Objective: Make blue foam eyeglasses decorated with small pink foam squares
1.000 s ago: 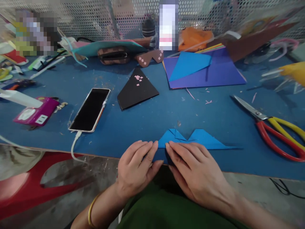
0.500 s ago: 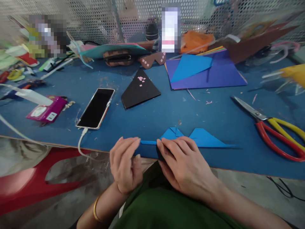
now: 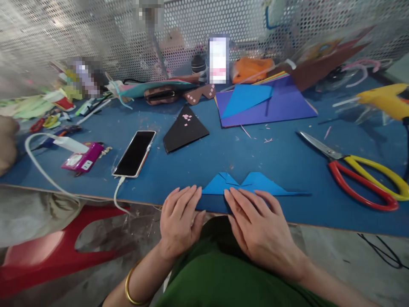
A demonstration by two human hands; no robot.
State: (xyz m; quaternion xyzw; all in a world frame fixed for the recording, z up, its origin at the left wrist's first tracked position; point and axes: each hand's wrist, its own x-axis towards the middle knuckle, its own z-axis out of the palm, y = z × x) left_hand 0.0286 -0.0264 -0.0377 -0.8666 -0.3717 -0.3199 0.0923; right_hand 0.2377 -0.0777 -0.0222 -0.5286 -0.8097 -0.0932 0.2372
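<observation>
A folded blue paper (image 3: 266, 183) lies along the near edge of the table. It has two raised peaks, a small folded flap on the left peak and a thin point at the right end. My left hand (image 3: 180, 217) rests over its narrow left end, fingers straight and side by side, thumb apart. On the lower edge, near the middle, my right hand (image 3: 258, 217) lies with its fingers extended, pressing the paper against the table. The strip beneath my fingers is hidden.
Scissors (image 3: 335, 155) with red and yellow handles lie right. A charging phone (image 3: 136, 153), a purple packet (image 3: 84, 157) and a black folded paper (image 3: 185, 132) lie left and centre. Behind are purple sheets (image 3: 290, 104) and a yellow glue gun (image 3: 380, 100). A person's arm shows far left.
My left hand has moved closer to the paper's left peak, covering the strip that showed between my hands. The right hand still presses the paper. The whole view has shifted a little.
</observation>
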